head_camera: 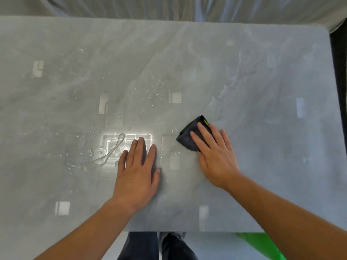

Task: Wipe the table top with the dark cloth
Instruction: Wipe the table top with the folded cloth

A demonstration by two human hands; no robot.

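Observation:
The grey marble-look table top (262, 76) fills the view. A dark folded cloth (189, 133) with a small yellow-green tag lies on it right of centre. My right hand (216, 154) presses flat on the cloth, fingers spread over its near half. My left hand (138, 169) rests palm down on the bare table, fingers apart, holding nothing. A streak of spilled water (110, 152) and many small droplets (154, 94) lie left of and beyond my left hand.
The table's near edge runs along the bottom, with my legs (159, 246) below it. A green object (262, 244) shows under the edge at the right. Pale draped fabric (169, 6) lies beyond the far edge. A dark gap borders the right edge.

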